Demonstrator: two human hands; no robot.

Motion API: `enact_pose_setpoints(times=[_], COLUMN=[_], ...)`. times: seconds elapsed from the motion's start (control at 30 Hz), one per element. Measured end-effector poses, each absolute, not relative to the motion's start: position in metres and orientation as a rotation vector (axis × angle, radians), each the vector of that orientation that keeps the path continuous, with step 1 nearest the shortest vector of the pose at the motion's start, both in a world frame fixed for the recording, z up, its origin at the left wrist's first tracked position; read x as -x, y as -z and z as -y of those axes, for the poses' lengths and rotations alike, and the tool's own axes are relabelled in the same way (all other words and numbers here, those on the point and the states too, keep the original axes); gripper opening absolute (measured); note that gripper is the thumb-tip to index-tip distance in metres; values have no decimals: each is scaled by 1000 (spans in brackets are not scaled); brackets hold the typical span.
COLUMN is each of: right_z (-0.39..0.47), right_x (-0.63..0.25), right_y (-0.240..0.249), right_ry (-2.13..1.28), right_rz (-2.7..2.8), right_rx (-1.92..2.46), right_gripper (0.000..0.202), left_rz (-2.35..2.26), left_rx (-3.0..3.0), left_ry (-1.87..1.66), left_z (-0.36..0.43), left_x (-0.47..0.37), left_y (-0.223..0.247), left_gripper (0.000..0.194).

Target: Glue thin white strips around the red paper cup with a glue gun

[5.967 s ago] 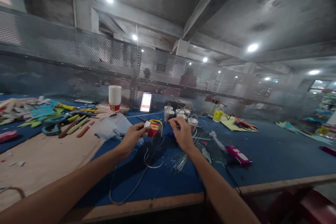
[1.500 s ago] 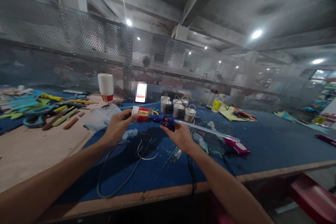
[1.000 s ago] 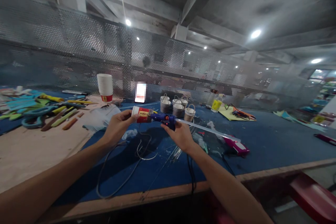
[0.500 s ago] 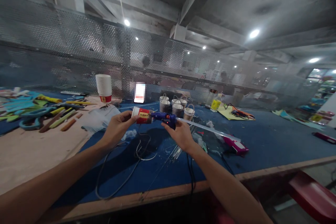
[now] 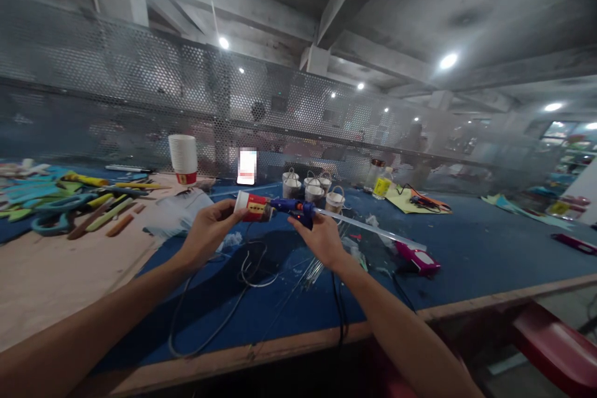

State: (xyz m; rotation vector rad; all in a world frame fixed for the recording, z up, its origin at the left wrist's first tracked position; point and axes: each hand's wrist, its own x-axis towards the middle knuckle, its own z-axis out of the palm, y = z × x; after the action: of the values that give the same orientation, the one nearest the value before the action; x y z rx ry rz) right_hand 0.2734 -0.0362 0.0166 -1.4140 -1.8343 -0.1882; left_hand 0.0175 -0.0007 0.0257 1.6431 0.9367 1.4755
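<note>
Left hand (image 5: 212, 228): grips red-and-white paper cup (image 5: 254, 207), sideways, frame centre.
Right hand (image 5: 325, 237): grips blue glue gun (image 5: 297, 206), facing the cup's right end.

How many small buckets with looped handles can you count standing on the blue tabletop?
4 visible, beyond the blue glue gun: the left bucket, the front middle bucket, the rear bucket partly hidden behind it, and the right bucket. Others may be hidden.

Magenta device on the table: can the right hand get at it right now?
Probably not without freeing itself first: the right hand holds the blue glue gun, whose clear stick points toward the magenta device.
</note>
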Motion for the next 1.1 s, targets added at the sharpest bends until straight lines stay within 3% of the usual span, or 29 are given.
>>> enact_pose_setpoints(times=[0.5, 0.8, 0.93, 1.1], right_z=[34, 17, 8, 0], right_x=[-276, -285, -290, -304], right_y=[-20, -19, -16, -4], right_ry=[50, -765, -879, -764], right_rz=[1762, 1355, 1411, 1526], right_rx=[1439, 1137, 1347, 1604], right_gripper=[35, 45, 47, 48], left_rz=[-903, -915, -863, -806], left_rx=[-1779, -1683, -1520, -1387], left_ry=[-1453, -1487, -1484, -1503], left_z=[-2, 2, -1, -5], left_x=[-13, -16, -16, -16], left_y=[-18, -23, -23, -23], left_gripper=[33, 33, 40, 43])
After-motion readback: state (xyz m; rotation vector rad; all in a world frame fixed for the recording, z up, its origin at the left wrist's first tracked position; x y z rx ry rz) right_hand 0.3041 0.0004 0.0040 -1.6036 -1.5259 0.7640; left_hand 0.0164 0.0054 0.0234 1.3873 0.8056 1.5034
